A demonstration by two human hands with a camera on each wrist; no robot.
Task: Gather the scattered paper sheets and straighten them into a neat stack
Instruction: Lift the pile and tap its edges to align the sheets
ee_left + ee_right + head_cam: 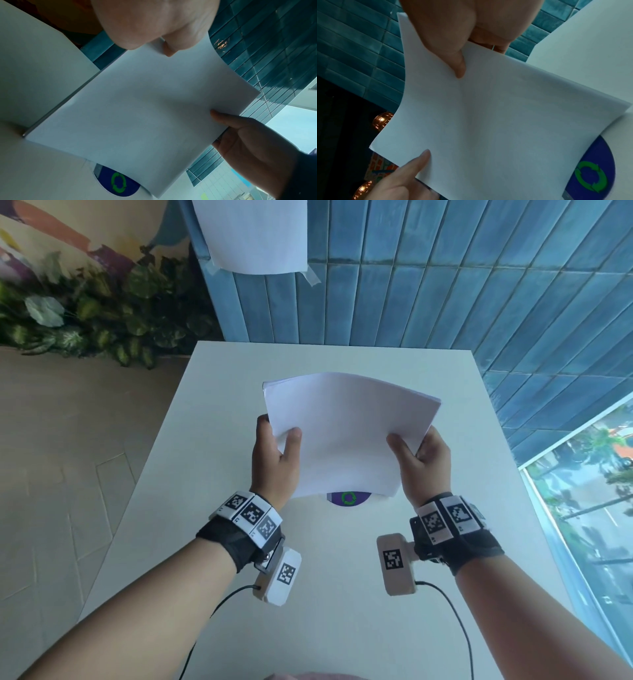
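Held up over the middle of the white surface (212,412) between both hands: a stack of white paper sheets (346,433), its near bottom edge down at or close to the surface, contact not discernible, the stack tilted away and bowed at the top. Left hand (274,457) clamped on the stack's left edge, thumb laid flat across the front sheet, fingers wrapped behind; wrist cocked upward, forearm reaching in from the lower left. Right hand (424,460) mirrored on the right edge, thumb pressed onto the front face, fingers curled round the back, forearm coming in from the lower right. Seen from the left wrist, the thumb tip (169,50) pinning the paper near one corner; from the right wrist, the thumb (458,65) dug into the sheet, slight crease around it. Just beneath the stack's lower edge, a blue round sticker with green arrows (347,498) on the surface, half covered. Behind, a blue tiled wall (445,285) with a taped white sheet (253,234).
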